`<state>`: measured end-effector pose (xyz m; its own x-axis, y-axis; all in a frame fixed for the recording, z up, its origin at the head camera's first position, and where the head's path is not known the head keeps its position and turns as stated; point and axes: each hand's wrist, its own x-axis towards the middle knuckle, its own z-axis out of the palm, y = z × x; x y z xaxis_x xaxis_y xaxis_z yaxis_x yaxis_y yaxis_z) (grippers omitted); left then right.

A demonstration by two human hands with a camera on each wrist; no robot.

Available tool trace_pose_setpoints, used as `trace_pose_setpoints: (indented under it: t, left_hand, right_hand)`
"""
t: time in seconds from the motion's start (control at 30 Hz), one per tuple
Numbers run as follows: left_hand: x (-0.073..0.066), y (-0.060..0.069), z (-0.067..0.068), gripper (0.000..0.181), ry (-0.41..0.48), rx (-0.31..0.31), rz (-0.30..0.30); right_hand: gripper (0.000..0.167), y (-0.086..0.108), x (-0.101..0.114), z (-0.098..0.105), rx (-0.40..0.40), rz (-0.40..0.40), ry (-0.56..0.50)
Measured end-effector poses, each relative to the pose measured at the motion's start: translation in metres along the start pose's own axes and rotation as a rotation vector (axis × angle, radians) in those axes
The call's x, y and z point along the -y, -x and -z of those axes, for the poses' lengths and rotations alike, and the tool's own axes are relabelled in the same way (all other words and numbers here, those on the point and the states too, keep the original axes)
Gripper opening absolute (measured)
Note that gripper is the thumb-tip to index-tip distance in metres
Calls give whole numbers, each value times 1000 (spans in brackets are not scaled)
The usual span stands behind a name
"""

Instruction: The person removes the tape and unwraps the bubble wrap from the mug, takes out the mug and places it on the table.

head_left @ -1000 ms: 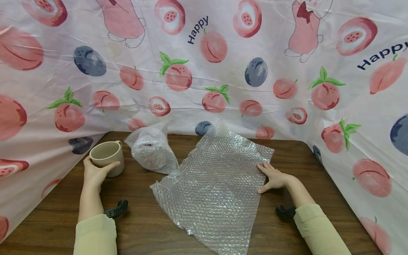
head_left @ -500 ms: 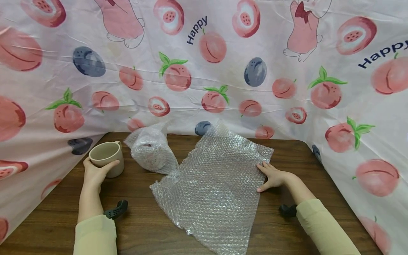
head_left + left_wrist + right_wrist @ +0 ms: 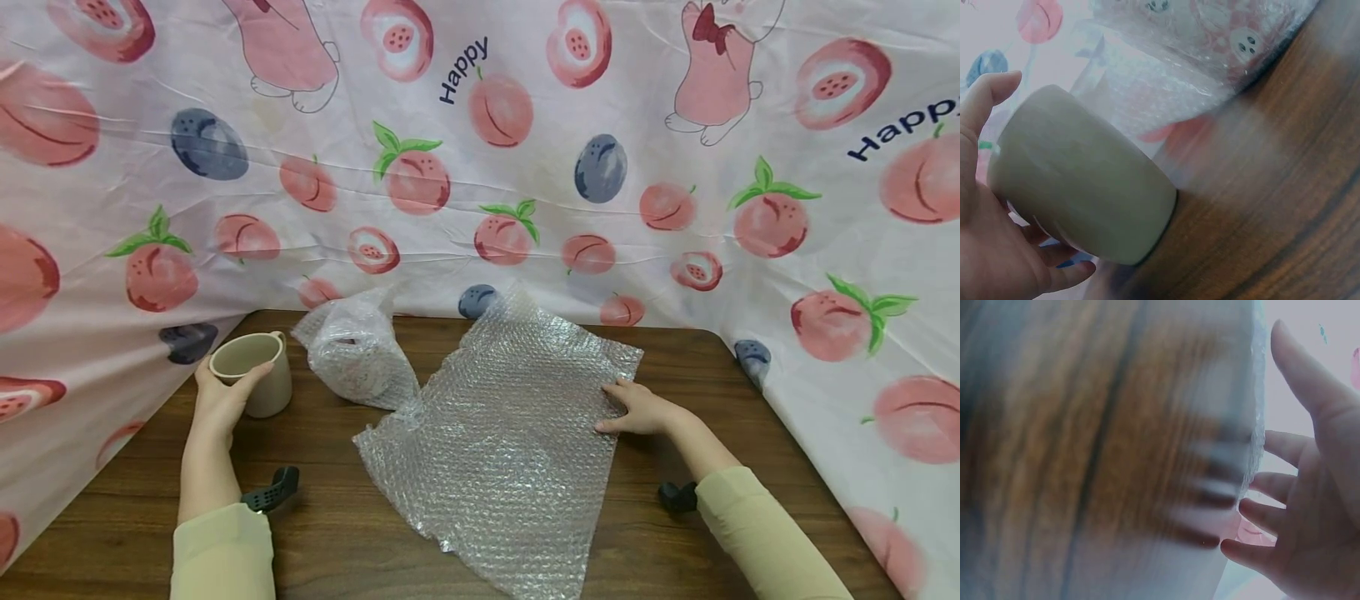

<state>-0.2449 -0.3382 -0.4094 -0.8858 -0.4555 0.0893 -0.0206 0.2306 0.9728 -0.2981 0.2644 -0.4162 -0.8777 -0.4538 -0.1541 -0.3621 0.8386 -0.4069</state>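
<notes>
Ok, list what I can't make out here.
Inside of beige cylindrical ceramic mug: left wrist view, hidden by outer wall.
Contents of crumpled clear bubble-wrap bundle: head view, obscured by plastic.
Near end of flat clear bubble-wrap sheet: head view, cut off by bottom edge.
Fine grain of brown wooden tabletop: right wrist view, blurred.

Dark wood-grain table (image 3: 337,521): left hand (image 3: 220,398), at eight o'clock, thumb and fingers about upright beige mug (image 3: 274,395), handle (image 3: 281,337) toward two o'clock; right hand (image 3: 642,408), at four o'clock, fingers reaching three-o'clock edge of bubble-wrap sheet (image 3: 502,442), sprawled at six o'clock. Bubble-wrapped bundle (image 3: 360,358) sits at three o'clock from mug. Both sleeves (image 3: 223,550) pale yellow. Cloth backdrop (image 3: 547,171), peach-and-rabbit print, reads "Happy" at twelve and two o'clock.
</notes>
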Motion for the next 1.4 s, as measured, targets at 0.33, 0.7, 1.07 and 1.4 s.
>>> trace_pose_setpoints:
  t: [0.33, 0.7, 1.07, 1.4]
  left_hand:
    - [-15, 7, 3, 106, -52, -97, 27]
    - [-43, 15, -2, 69, 71, -307, -147]
    - [-63, 22, -19, 55, 117, -286, -321]
    - [-67, 25, -30, 58, 81, -176, -368]
  right_hand:
    - [72, -8, 0, -1, -121, -4, 100]
    - [64, -8, 10, 7, -169, -19, 168]
    - [60, -12, 32, 20, -268, 39, 166]
    - [64, -22, 58, 21, -330, 111, 107]
